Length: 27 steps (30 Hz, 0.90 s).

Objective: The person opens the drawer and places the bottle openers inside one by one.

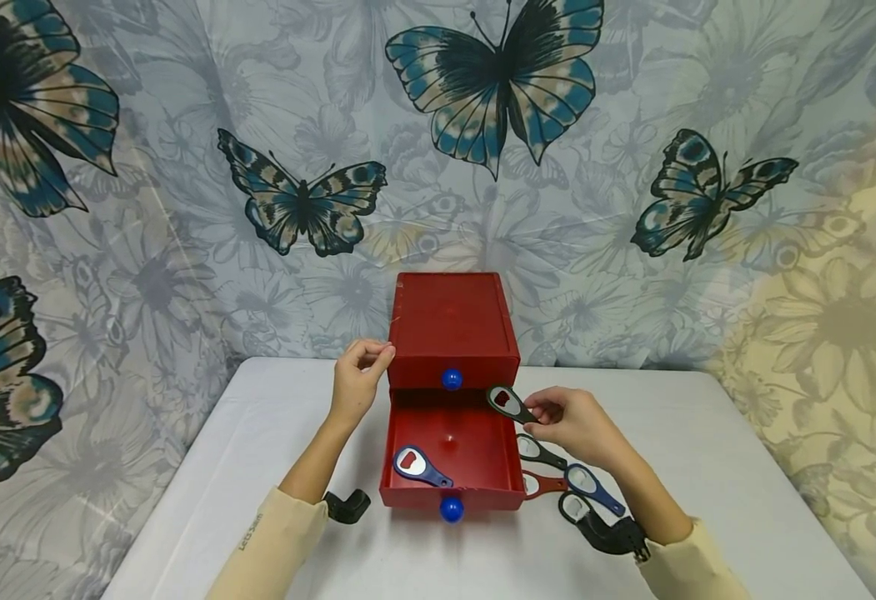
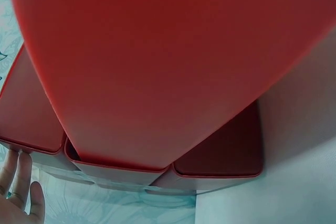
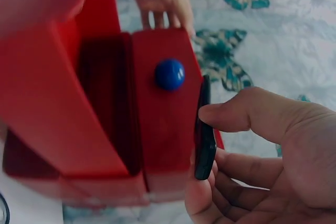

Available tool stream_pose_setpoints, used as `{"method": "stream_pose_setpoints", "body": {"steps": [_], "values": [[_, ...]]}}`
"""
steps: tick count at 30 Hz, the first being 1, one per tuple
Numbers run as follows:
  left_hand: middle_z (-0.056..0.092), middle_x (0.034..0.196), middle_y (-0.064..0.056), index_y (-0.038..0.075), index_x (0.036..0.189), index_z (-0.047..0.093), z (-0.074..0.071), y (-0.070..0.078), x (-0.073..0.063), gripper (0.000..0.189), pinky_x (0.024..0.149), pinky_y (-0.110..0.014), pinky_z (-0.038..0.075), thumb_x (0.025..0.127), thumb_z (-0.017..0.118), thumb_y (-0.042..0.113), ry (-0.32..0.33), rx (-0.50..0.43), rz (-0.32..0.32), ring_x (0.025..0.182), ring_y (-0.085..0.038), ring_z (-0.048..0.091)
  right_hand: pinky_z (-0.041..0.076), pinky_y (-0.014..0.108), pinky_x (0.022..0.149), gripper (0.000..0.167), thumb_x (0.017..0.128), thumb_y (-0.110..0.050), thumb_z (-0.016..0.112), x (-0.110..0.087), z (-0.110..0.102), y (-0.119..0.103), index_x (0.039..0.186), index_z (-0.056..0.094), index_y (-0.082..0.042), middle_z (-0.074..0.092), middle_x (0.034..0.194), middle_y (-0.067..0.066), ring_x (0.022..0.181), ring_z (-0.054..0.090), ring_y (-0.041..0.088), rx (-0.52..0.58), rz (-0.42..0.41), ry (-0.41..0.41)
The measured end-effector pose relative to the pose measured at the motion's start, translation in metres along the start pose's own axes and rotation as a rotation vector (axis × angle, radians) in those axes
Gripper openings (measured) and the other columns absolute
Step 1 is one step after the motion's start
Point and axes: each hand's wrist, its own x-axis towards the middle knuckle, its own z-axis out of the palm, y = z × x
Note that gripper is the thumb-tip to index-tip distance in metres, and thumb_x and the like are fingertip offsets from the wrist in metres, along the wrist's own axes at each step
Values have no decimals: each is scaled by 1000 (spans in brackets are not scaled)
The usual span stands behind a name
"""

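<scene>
A patterned cloth (image 1: 558, 225) with large teal and black butterflies fills the background. In front of it is a white table (image 1: 257, 417), and on it stands a red cabinet (image 1: 448, 317), upper drawer closed and lower drawer (image 1: 475, 450) pulled well out. The person wears cream sleeves (image 1: 280, 533). The right hand (image 1: 576, 423) pinches a black-rimmed tool (image 1: 516, 408) between thumb and fingers, holding it up beside the cabinet at the lower drawer's right edge, its round head toward the opening. The left hand (image 1: 355, 387) grips nothing; its fingers are extended, and the fingertips appear to touch the cabinet's upper left side, though the angle is poor. A black device (image 1: 608, 533) shows by the right wrist. Inside the lower drawer, at the front left, lies a blue-rimmed tool (image 1: 422, 467) with a round head and short handle. Just outside the drawer's right wall lie a dark tool (image 1: 541, 450), a red tool (image 1: 546, 484) and a second blue tool (image 1: 595, 490) close together. Each drawer front carries a round blue knob (image 1: 452, 379).
</scene>
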Motion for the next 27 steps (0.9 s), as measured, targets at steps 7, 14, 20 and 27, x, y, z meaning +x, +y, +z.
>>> {"method": "stream_pose_setpoints", "body": {"steps": [7,14,20,27], "values": [[65,100,-28,-12,92,67,0,1,0,14,78,-15,47,90,66,2,-8,6,-7,79,3,57,50,19,65,24,79,-6,75,13,25,-12,101,68,2,63,83,4,75,55,14,-4,-16,-109],[64,99,-29,-13,91,66,0,-1,-1,14,77,-14,47,90,66,1,1,4,2,78,3,57,49,18,66,20,76,-6,78,27,53,-18,94,70,0,63,79,3,73,53,11,-89,-81,-149],[65,100,-27,-11,92,67,0,-2,0,15,78,-16,47,90,67,3,11,10,1,79,4,56,52,25,67,20,74,-8,80,41,78,-32,91,71,-1,65,80,3,74,54,12,-220,-54,-107],[64,100,-27,-12,91,67,0,-2,0,15,77,-14,47,90,67,3,-3,7,3,81,4,56,47,27,65,21,75,-9,82,49,98,-36,91,71,0,60,75,4,72,51,15,-242,6,-95]]}}
